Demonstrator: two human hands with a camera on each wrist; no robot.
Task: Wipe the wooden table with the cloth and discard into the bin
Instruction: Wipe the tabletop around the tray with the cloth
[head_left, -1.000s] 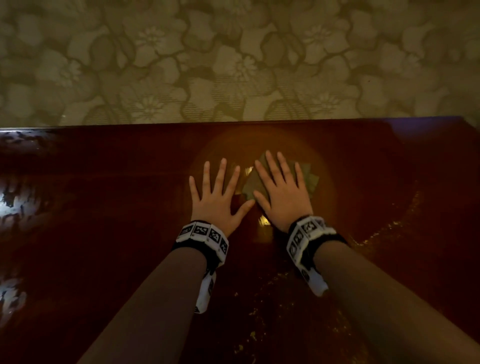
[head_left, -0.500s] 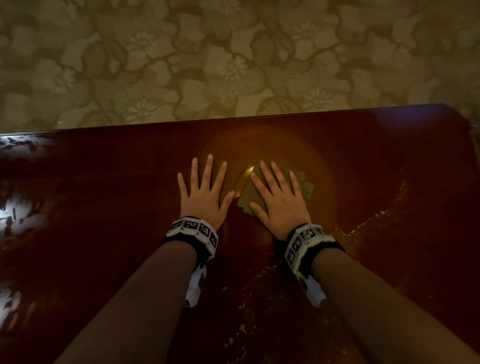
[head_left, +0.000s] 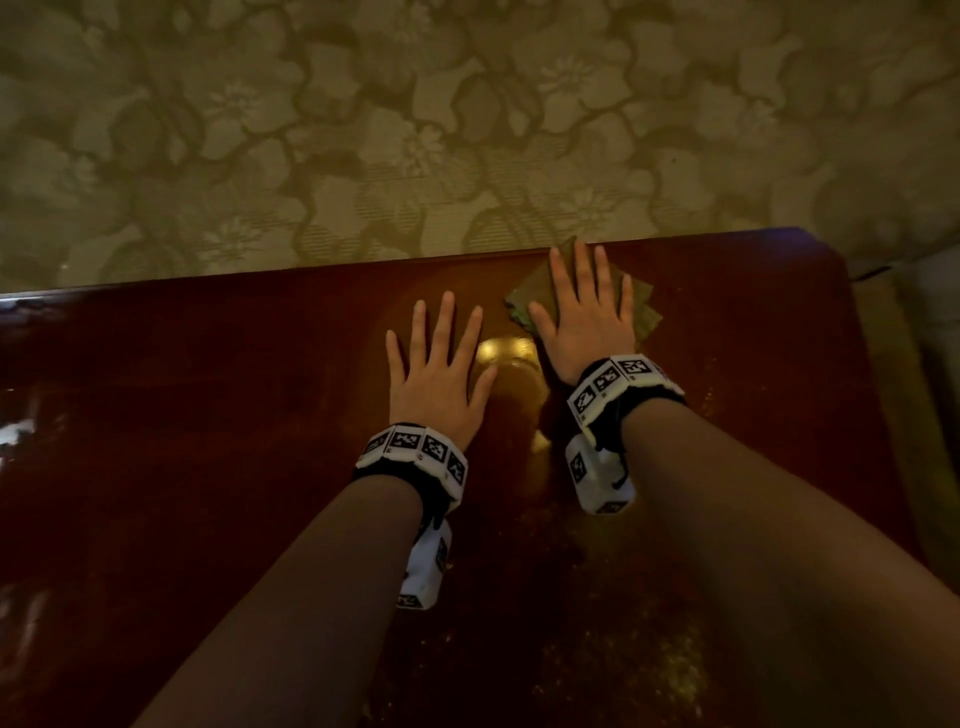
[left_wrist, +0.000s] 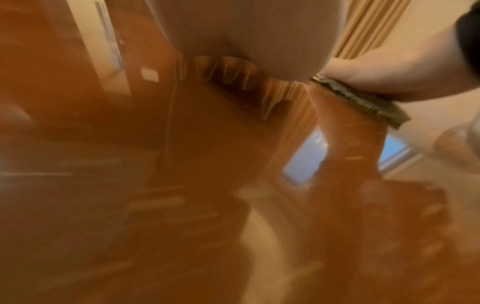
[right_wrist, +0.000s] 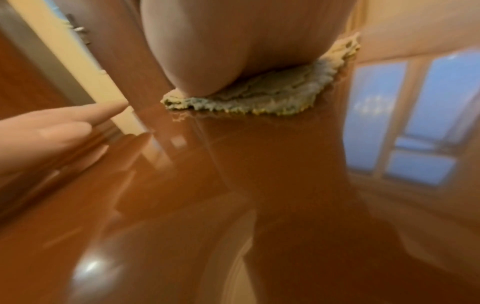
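The cloth (head_left: 535, 296) lies on the table (head_left: 208, 415) at its far edge, right of centre; the right hand (head_left: 584, 322) lies flat on top of it, fingers (head_left: 582, 265) pointing to the far edge; the left hand (head_left: 436, 384) lies flat on the bare table just left of the cloth and nearer the person; beyond the far edge lies the floor (head_left: 363, 130).

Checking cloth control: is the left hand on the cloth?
No, the left hand lies flat on bare table; only the right hand presses the cloth.
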